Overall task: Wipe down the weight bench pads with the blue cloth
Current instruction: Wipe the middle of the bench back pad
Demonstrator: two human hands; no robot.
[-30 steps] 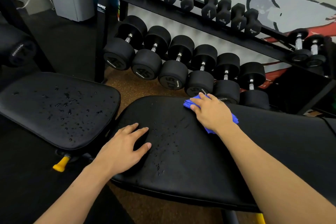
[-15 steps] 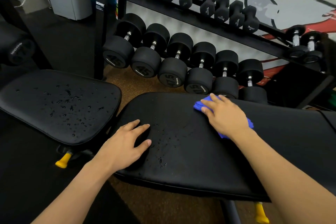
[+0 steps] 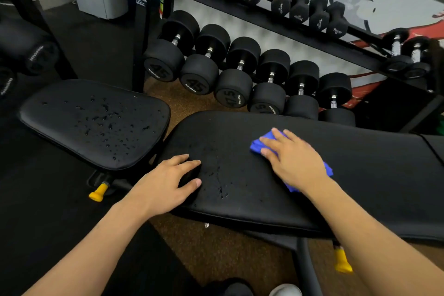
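gym corner with a brown floor (image 3: pixel 216 247) and a black dumbbell rack (image 3: pixel 140 43) against a painted wall; round dumbbells (image 3: pixel 231 90) fill the lower tier, small hex dumbbells (image 3: pixel 298 7) the upper. in front lie 2 black bench pads: a short seat pad (image 3: pixel 60 113) at left, dotted with water droplets (image 3: pixel 105 122), and a long back pad (image 3: pixel 360 175) at right, with droplets near its left end. the right hand (image 3: pixel 295 161) presses the blue cloth (image 3: pixel 260 143) flat on the back pad, fingers straight, not curled round it. the left hand (image 3: pixel 165 182) rests on the pad's left end, fingers spread, gripping nothing. 2 yellow knobs (image 3: pixel 97 193) show beneath the pads.
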